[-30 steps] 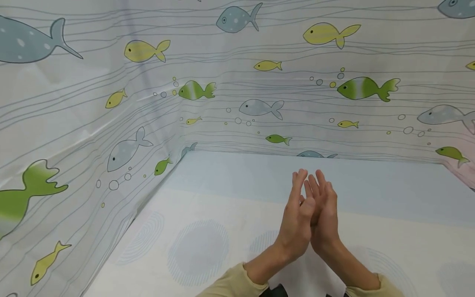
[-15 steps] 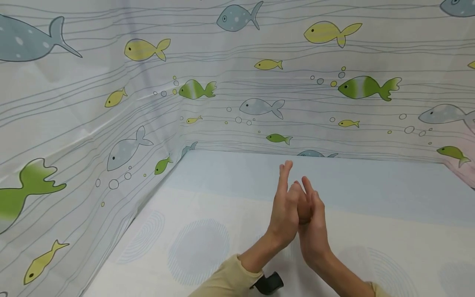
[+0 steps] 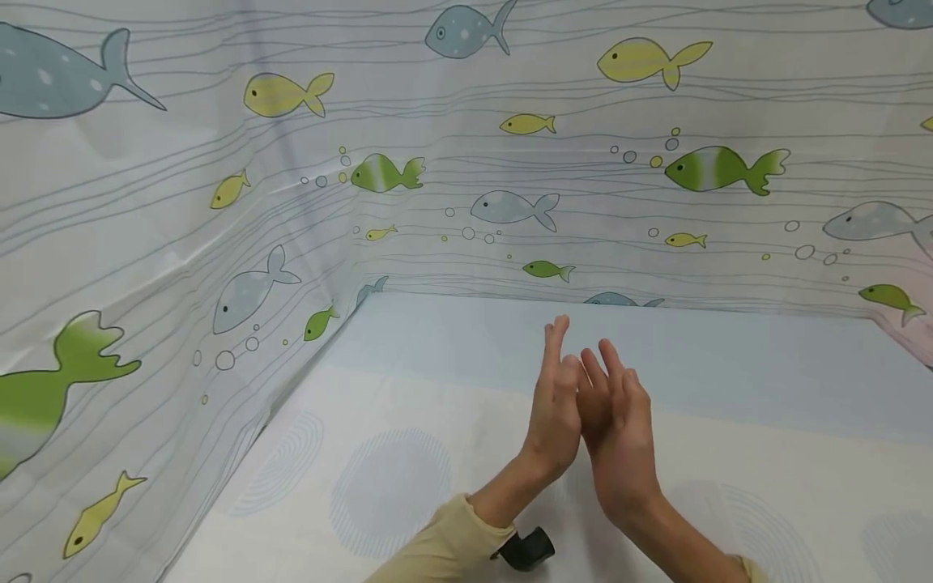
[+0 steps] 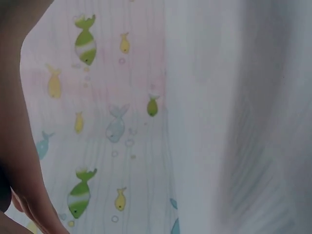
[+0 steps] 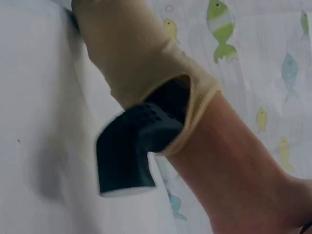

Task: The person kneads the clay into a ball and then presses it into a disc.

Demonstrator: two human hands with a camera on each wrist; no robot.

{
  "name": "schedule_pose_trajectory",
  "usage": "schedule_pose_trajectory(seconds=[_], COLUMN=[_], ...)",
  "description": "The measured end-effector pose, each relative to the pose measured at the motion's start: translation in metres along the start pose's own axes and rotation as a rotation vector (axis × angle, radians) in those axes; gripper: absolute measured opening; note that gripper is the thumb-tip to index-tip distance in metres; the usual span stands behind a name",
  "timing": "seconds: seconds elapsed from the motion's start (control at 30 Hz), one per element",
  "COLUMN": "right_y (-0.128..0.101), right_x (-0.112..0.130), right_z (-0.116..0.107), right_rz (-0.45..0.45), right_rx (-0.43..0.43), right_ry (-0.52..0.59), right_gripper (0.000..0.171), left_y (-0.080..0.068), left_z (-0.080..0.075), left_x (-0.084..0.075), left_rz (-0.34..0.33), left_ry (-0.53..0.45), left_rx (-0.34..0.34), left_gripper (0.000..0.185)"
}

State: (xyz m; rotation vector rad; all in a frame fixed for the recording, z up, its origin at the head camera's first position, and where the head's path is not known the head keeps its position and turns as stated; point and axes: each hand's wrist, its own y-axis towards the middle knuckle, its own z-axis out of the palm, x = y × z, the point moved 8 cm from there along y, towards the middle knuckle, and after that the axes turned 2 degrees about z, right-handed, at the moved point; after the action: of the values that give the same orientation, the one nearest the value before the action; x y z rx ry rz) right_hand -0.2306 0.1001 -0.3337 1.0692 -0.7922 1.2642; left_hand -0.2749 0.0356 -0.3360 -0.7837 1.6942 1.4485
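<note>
In the head view both bare hands are raised over the table, close together with fingertips upward. My left hand (image 3: 555,417) is seen from its thumb side, with fingers extended. My right hand (image 3: 623,437) stands just right of it, palm turned toward the left, its fingers fairly straight and overlapping the left hand's edge. No object shows between the palms, though their inner faces are partly hidden. A bare arm (image 4: 17,122) crosses the left edge of the left wrist view. In the right wrist view a bare forearm (image 5: 234,151) emerges from a beige sleeve (image 5: 141,53).
A black elbow-shaped device (image 3: 530,551) sticks out of the left cuff. The table (image 3: 394,389) has a white cover with pale blue circles and a light blue band. Behind and to the left rises a fish-printed curtain (image 3: 452,267).
Both hands have shifted left from a second ago. Half a second ago they were pressed closer together; now the right hand has turned and slid slightly away, its fingers straighter.
</note>
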Motion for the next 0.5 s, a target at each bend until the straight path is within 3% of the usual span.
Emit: schedule_pose_trajectory(seconds=[0.23,0.5], right_y=[0.005,0.009], right_x=[0.006,0.01], right_z=[-0.008,-0.018], right_rz=[-0.001,-0.005], right_rx=[-0.014,-0.061], right_ry=[0.038,0.072], right_gripper=[0.067,0.067], left_y=[-0.008,-0.014], left_z=[0.016,0.027], left_x=[0.0,0.003], left_rz=[0.017,-0.048], left_ry=[0.039,-0.006], left_rx=[0.068,0.086], left_gripper=[0.063,0.062])
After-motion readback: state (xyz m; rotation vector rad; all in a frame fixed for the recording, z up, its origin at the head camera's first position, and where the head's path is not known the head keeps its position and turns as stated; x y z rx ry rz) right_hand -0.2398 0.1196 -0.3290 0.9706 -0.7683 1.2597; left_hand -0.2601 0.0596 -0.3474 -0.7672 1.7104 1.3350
